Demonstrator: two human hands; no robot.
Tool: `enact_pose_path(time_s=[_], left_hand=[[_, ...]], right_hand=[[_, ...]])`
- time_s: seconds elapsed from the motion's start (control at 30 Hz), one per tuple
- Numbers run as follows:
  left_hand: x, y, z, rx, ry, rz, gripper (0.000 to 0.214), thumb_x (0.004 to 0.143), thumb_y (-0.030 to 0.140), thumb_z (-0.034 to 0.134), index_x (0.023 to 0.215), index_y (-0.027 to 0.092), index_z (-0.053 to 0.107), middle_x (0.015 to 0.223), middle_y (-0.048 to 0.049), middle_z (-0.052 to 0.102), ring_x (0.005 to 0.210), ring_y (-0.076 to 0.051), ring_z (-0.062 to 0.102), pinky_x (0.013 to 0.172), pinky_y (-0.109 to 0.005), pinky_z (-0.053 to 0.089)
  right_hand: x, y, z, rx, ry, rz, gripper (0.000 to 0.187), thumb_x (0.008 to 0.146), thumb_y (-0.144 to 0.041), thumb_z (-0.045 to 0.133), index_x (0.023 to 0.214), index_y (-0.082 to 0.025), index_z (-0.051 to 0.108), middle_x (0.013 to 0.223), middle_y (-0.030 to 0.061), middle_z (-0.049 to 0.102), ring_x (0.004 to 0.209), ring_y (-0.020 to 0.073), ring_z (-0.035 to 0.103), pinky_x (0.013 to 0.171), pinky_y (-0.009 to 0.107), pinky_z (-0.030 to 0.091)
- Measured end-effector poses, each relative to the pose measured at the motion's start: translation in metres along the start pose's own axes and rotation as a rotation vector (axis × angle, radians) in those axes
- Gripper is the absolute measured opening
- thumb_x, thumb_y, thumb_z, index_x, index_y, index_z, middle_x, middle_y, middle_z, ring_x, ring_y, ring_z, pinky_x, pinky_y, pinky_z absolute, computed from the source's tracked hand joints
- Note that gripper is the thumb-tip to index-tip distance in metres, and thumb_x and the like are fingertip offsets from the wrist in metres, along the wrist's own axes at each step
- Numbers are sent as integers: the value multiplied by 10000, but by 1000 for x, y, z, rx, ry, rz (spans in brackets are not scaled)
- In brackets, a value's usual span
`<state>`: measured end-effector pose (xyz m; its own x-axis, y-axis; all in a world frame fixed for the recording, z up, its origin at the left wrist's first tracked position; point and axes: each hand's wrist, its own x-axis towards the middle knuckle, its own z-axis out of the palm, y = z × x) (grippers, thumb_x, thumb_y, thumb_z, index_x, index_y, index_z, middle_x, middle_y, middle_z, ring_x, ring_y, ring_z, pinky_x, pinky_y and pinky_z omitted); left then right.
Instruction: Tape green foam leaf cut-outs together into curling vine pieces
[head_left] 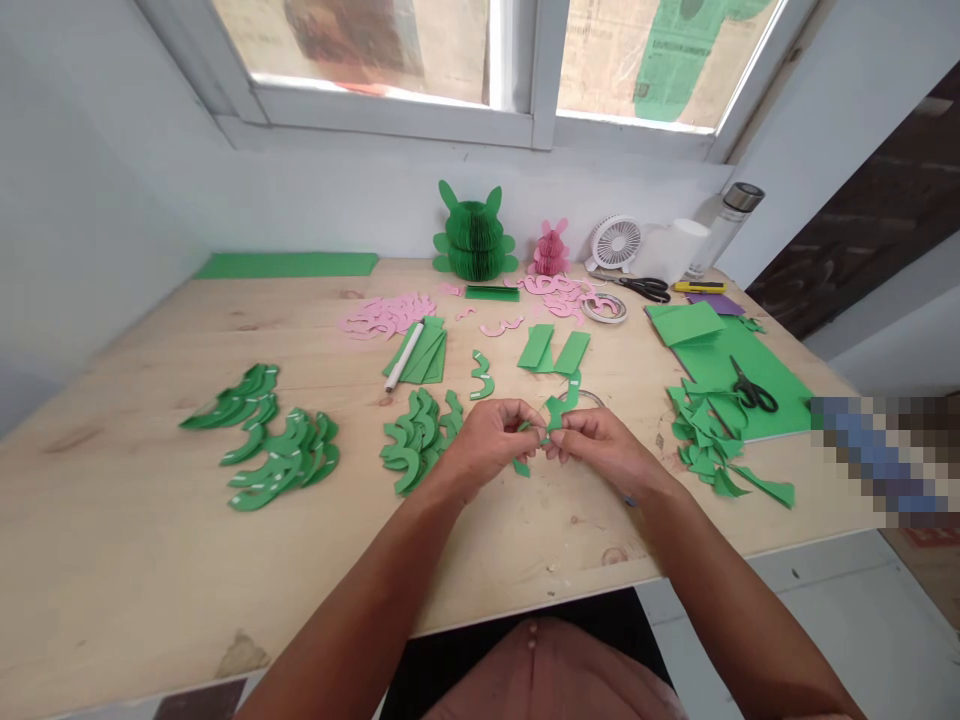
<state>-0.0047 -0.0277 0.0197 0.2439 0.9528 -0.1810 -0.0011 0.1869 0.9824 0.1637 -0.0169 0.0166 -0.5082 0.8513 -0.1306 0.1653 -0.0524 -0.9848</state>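
Observation:
Near the front middle of the table, my left hand (499,440) and my right hand (604,442) meet with fingertips pinched on a curved green paper cutout (555,408). Just behind it lies another green paper piece (574,388). Part of a tape roll (592,396) shows beyond my right hand, mostly covered. To the left of my left hand is a pile of wavy green cutouts (420,440). A single wavy cutout (484,380) with white strips on it rests a little farther back.
More green cutouts (289,455) lie at left. Pink cutouts (386,315), a white pen (405,355) and green rectangles (536,347) are farther back. Scissors (752,388) and green scraps (709,440) are at right. A green honeycomb paper figure (474,235) and small fan (616,243) stand by the wall.

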Motion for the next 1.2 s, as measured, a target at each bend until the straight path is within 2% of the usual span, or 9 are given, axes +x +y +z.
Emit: enact_pose_path(time_s=[0.37,0.67,0.87,1.2], left_hand=[[1,-1,0,-24,30,19,60,623,189,616,643,143,583,509,21,560,475,-85,505,481,-215,428],[2,-1,1,1,38,26,93,618,222,629,643,145,583,513,18,555,471,-88,498,476,-222,425],[1,-1,2,4,36,28,105,621,239,628,634,148,578,517,13,565,467,-88,500,465,-218,422],[2,-1,3,-14,63,20,113,612,238,633,651,148,577,505,19,555,472,-90,503,477,-222,426]], right_hand=[[0,2,-1,-11,3,-29,162,757,-282,590,655,-161,623,613,-11,552,594,98,482,577,230,378],[2,5,0,-18,19,-30,225,748,-348,608,620,-163,600,586,-21,504,562,96,445,530,227,339],[4,7,2,-13,46,-40,194,723,-302,592,584,-167,579,622,3,538,612,120,484,543,234,358],[3,3,3,18,58,-18,120,690,-244,581,589,-179,575,606,-7,529,612,124,481,576,249,368]])
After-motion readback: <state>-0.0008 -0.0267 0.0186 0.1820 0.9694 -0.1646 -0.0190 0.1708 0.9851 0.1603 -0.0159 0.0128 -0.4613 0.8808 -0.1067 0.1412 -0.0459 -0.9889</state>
